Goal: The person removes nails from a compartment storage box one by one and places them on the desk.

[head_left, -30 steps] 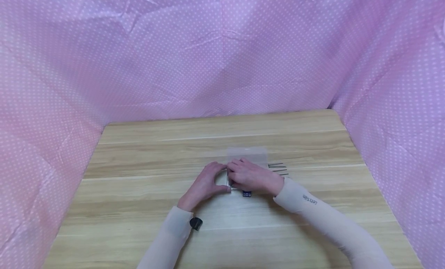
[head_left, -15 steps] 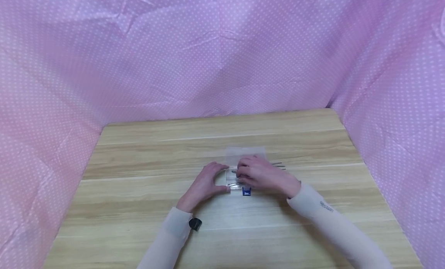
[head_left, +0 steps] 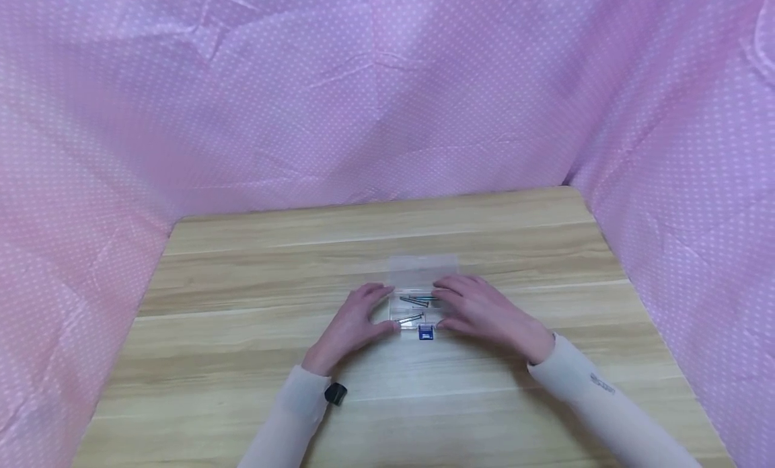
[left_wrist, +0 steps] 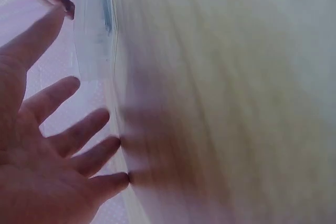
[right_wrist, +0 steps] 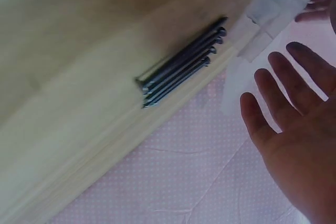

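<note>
A clear plastic box (head_left: 410,310) with a blue latch (head_left: 426,333) stands on the table, its lid (head_left: 422,269) laid open toward the back. Inside lie several long metal nails (head_left: 409,318) in separate compartments. My left hand (head_left: 351,327) spans the box's left end, thumb at the front corner and fingertips at the back one; in the left wrist view its fingers are spread. At the right end my right hand (head_left: 484,313) rests with extended fingers near the rim. More loose nails (right_wrist: 181,61) lie side by side on the table; my right hand hides them in the head view.
The wooden table (head_left: 254,273) reaches back to a pink dotted cloth (head_left: 303,98) that hangs behind it and on both sides. A black band piece (head_left: 336,393) sits on the left wrist.
My right hand has drawn back to the right from over the box, its fingers straightening, and nails now show inside. My left hand keeps its place at the left end.
</note>
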The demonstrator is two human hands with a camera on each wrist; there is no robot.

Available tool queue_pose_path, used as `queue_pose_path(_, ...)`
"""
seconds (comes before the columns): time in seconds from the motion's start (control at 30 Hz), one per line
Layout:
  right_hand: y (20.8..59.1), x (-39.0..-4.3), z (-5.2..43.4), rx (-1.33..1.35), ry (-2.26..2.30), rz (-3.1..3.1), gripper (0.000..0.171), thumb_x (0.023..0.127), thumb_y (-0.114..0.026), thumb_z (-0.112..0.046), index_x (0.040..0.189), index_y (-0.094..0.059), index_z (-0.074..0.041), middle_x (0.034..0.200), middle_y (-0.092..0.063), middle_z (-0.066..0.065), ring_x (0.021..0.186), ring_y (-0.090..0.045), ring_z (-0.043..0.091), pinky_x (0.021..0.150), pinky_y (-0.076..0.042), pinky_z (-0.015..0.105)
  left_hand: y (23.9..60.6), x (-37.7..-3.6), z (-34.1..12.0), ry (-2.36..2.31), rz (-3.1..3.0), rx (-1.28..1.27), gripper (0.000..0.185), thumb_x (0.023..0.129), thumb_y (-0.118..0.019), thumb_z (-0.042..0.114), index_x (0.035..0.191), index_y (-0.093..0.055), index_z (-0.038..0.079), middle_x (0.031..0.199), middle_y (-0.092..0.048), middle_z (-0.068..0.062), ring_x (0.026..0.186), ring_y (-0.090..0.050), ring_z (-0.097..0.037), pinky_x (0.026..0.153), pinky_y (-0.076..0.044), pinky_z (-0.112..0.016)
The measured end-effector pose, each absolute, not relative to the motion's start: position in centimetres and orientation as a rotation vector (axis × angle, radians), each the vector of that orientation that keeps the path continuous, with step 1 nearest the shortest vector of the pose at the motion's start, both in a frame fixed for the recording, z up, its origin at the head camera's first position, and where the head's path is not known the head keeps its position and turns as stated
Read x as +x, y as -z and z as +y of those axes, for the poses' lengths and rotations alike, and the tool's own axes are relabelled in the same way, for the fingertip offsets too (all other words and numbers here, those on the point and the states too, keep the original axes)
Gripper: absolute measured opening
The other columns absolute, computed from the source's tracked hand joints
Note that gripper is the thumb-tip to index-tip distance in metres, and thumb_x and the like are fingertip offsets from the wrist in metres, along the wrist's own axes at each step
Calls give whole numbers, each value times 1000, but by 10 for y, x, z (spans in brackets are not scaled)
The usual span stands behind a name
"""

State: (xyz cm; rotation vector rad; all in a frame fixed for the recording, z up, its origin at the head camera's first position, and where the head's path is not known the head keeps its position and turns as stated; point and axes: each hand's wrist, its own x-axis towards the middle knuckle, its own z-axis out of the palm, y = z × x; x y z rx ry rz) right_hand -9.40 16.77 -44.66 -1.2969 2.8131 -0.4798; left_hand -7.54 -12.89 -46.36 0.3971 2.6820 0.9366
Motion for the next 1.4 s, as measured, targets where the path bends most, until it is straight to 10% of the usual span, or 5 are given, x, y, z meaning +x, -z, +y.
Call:
queue_pose_path(0.47, 453, -88, 179, -1219, 497, 2841, 54, 91, -80, -40, 131, -69, -6, 130, -63, 12, 122, -58, 29, 109, -47, 49, 459, -72, -114, -1015, 2916, 735, 23, 90, -82, 20, 112, -80, 11, 131, -63, -9, 125, -56, -31, 109, -45, -48)
queue_pose_path(0.63, 456, -88, 180, -1208, 534, 2841, 50, 89, -82, -39, 127, -71, -8, 128, -62, 10, 116, -57, 26, 101, -52, 45, 460, -75, -107, -968, 2901, 779, 9, 89, -83, 18, 96, -83, 13, 142, -60, -11, 140, -46, -34, 119, -34, -51)
queue_pose_path(1.4, 457, -90, 180, -1280, 536, 2817, 41, 90, -81, -37, 117, -75, -7, 128, -60, 12, 116, -57, 26, 99, -53, 45, 464, -89, -89, -547, 2930, 871, 9, 84, -87, 31, 90, -85, 24, 157, -48, -14, 152, -29, -41, 120, -22, -68)
